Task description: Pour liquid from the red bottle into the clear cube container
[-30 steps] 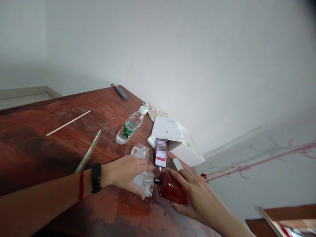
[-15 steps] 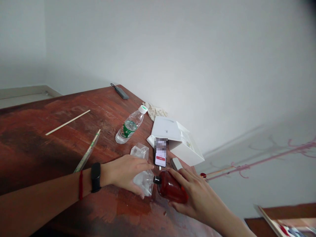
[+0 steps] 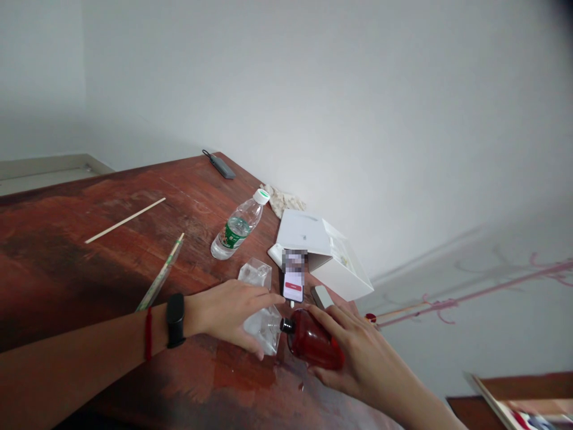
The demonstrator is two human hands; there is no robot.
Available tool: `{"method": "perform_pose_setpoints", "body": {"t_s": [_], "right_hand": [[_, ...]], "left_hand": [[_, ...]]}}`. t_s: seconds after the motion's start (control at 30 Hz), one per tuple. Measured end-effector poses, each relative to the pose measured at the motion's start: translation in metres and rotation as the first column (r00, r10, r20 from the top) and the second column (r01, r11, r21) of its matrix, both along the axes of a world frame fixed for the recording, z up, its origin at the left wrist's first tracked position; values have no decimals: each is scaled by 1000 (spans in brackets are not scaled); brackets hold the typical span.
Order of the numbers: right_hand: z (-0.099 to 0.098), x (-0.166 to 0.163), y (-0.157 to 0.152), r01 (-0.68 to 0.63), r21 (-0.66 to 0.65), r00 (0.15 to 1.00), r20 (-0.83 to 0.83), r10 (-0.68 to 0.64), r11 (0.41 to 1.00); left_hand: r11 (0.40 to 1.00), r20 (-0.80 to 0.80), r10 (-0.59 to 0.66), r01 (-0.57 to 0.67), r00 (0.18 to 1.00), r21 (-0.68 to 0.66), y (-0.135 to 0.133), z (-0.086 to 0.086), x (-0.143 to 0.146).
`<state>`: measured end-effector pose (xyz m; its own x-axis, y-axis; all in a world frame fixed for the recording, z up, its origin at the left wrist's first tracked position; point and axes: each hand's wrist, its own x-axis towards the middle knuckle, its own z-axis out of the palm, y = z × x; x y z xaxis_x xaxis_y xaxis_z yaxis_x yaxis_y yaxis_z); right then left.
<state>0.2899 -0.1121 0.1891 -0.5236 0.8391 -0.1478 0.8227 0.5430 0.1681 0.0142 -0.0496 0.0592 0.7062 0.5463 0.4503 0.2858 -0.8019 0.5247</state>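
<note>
My right hand (image 3: 351, 346) is wrapped round a red bottle (image 3: 313, 340), tipped on its side with its black neck pointing left. My left hand (image 3: 237, 310) is closed round a clear, angular plastic bottle (image 3: 256, 273), covering its middle. The clear bottle's narrow neck and the red bottle's black neck meet, or almost meet; whether they touch I cannot tell. A wet patch (image 3: 242, 367) shows on the tabletop below the hands.
Behind the hands stand a water bottle (image 3: 237, 230) with a green label, a phone (image 3: 293, 286) with a lit screen and an open white box (image 3: 344, 269). Left lie a single chopstick (image 3: 125, 221) and wrapped chopsticks (image 3: 162, 272). A grey device (image 3: 220, 166) lies at the far corner.
The view has shifted very slightly. Both hands and the two bottles keep the same places relative to each other.
</note>
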Motion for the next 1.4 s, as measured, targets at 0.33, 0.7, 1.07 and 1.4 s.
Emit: {"method": "perform_pose_setpoints", "body": {"t_s": [0.33, 0.7, 1.07, 1.4], "right_hand": [[-7, 6, 1, 49, -70, 998, -35, -51, 996], [-54, 22, -5, 98, -116, 920, -368, -134, 988], [-98, 20, 33, 294, -1, 467, -872, -144, 956], [-152, 7, 38, 186, -209, 98, -968, -230, 960]], "left_hand": [[1000, -47, 14, -14, 999, 10, 0, -1, -1], [997, -139, -2, -8, 990, -74, -2, 9, -5], [996, -36, 10, -13, 999, -83, 3, -7, -5], [994, -77, 0, -8, 997, -107, 0, -1, -12]]}}
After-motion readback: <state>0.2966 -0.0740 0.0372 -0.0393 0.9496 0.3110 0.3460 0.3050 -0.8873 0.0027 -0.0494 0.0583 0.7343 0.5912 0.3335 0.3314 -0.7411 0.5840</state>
